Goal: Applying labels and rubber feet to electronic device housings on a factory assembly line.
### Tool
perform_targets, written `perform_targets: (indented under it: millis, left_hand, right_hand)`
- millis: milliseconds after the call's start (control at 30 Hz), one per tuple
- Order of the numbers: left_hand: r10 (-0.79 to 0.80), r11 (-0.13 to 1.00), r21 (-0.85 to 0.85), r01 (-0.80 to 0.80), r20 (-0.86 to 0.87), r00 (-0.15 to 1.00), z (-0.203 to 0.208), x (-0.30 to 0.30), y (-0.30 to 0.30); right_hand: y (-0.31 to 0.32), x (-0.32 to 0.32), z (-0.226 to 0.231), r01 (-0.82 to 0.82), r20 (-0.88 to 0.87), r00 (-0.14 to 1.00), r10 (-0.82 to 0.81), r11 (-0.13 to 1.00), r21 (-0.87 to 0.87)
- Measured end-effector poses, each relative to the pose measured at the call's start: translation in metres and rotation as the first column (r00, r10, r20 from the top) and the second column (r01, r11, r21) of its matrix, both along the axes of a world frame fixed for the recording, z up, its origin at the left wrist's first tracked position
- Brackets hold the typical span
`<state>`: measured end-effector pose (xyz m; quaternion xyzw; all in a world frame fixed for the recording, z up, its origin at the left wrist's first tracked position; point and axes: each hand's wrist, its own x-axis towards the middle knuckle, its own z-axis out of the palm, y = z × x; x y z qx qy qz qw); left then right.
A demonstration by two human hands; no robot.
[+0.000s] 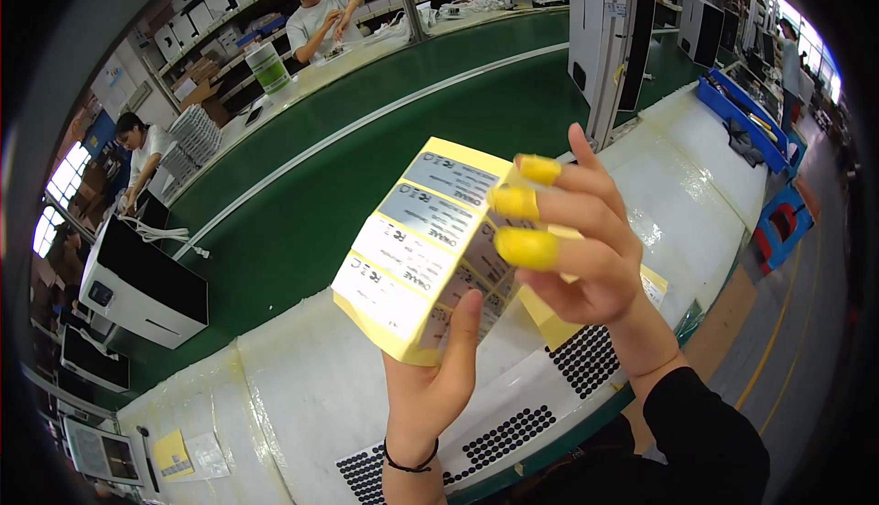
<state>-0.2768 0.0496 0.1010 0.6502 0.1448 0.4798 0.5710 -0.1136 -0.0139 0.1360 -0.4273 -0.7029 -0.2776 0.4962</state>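
Yellow-backed label sheets [389, 271], printed with rows of silver-grey labels, are held up in the middle of the view, bent along a fold. My left hand [439, 386] grips them from below, its thumb pressed on the right-hand face. A dark band circles that wrist. My right hand [586, 249] is curled at the sheets' right edge, with yellow covers on three fingers, slightly blurred. Its fingertips close on that edge; whether they pinch one single label is hidden. More yellow backing [549, 322] shows below this hand.
Black round stickers [508, 436] lie in rows on the white-covered bench [302, 386]. Beyond runs a green conveyor [366, 148] with white-and-black appliances [146, 285]. A metal post [615, 56] stands at its edge. A blue bin [746, 120] sits at right. Co-workers [320, 20] are across the line.
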Motion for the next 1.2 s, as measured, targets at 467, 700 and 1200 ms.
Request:
perform_targets:
  millis: [467, 700, 1200]
  left_hand:
    - [0.07, 0.956, 0.29, -0.047, -0.07, 0.995, -0.015, -0.012, 0.006]
    - [0.247, 0.807, 0.581, -0.101, -0.178, 0.953, -0.017, -0.021, 0.014]
    - [0.294, 0.741, 0.654, -0.152, -0.113, 0.949, -0.014, -0.034, 0.02]
  right_hand:
    - [0.005, 0.0, -0.004, 0.128, 0.105, 0.986, -0.13, 0.991, 0.027]
    - [0.003, -0.003, -0.003, 0.105, 0.118, 0.986, -0.117, 0.99, 0.099]
    - [0.008, -0.022, 0.0, 0.121, 0.117, 0.984, -0.133, 0.987, 0.104]
